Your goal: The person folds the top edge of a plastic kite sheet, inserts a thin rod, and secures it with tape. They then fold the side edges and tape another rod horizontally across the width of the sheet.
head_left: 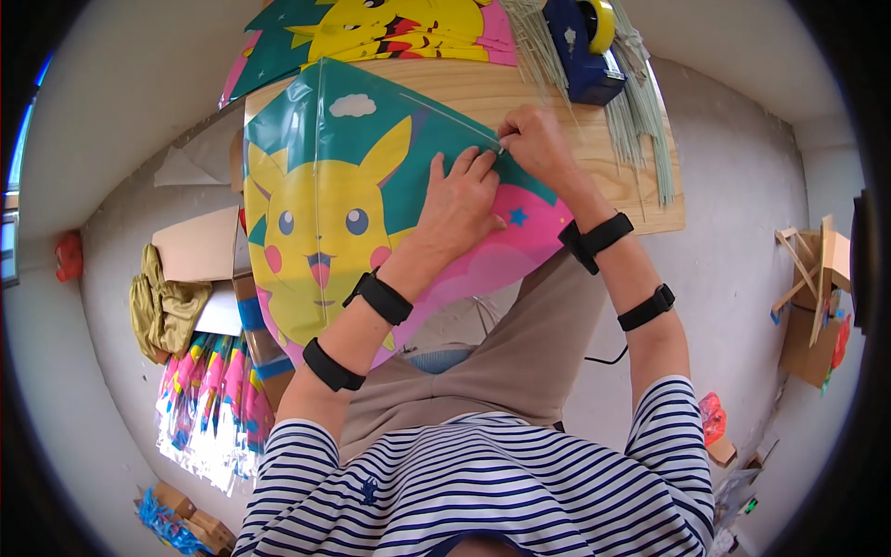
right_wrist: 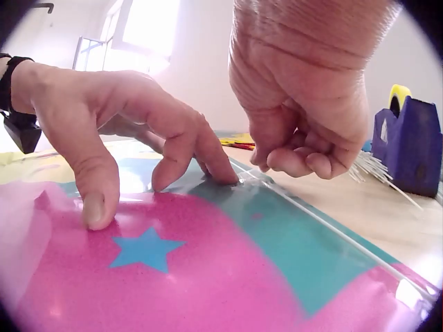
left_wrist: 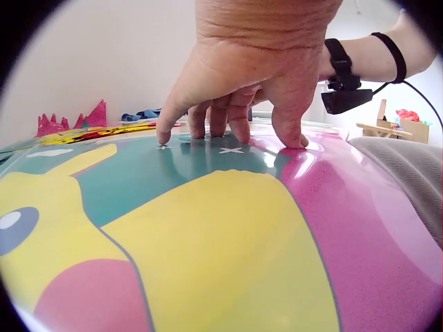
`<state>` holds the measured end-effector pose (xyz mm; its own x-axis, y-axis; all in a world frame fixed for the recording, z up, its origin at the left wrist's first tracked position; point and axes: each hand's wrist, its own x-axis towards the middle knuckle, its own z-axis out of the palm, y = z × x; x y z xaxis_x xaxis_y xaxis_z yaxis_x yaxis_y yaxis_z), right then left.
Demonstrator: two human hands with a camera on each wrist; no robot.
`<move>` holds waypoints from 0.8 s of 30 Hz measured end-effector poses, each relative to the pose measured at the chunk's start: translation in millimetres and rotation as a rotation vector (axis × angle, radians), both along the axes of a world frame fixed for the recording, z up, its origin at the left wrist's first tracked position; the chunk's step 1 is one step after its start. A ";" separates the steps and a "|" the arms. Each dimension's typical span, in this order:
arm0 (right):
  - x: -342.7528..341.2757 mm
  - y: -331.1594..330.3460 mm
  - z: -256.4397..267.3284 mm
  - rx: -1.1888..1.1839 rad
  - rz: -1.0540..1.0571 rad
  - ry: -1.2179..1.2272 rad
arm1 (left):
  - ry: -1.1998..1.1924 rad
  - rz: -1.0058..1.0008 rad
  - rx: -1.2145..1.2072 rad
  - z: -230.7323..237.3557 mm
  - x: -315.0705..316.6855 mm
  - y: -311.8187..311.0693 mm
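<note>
A kite sheet printed with a yellow cartoon figure on green and pink lies over the table's near edge, a thin rod along its middle. Another thin white rod runs along its right edge. My left hand rests on the sheet with spread fingertips, close to that rod, its thumb on the pink part. Beside it, my right hand has curled fingers, thumb and forefinger pinching at a small piece of clear tape over the rod. The pinched end is mostly hidden by the fingers.
A blue tape dispenser with a yellow roll stands at the table's back right, among bundles of thin pale sticks. More printed sheets lie at the back. Left of the table are cardboard and a pile of colourful wrapped sheets.
</note>
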<state>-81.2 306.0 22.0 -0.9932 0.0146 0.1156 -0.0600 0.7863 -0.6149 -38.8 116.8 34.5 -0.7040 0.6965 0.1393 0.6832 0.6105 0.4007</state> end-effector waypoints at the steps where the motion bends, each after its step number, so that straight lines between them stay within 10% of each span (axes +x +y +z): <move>1: 1.1 -1.4 0.3 0.006 -0.003 0.001 | -0.003 0.000 0.004 -0.3 0.2 -0.1; 24: 7.1 -7.2 -8.5 -0.043 -0.047 0.010 | 0.015 0.008 0.010 -3.9 0.7 -0.1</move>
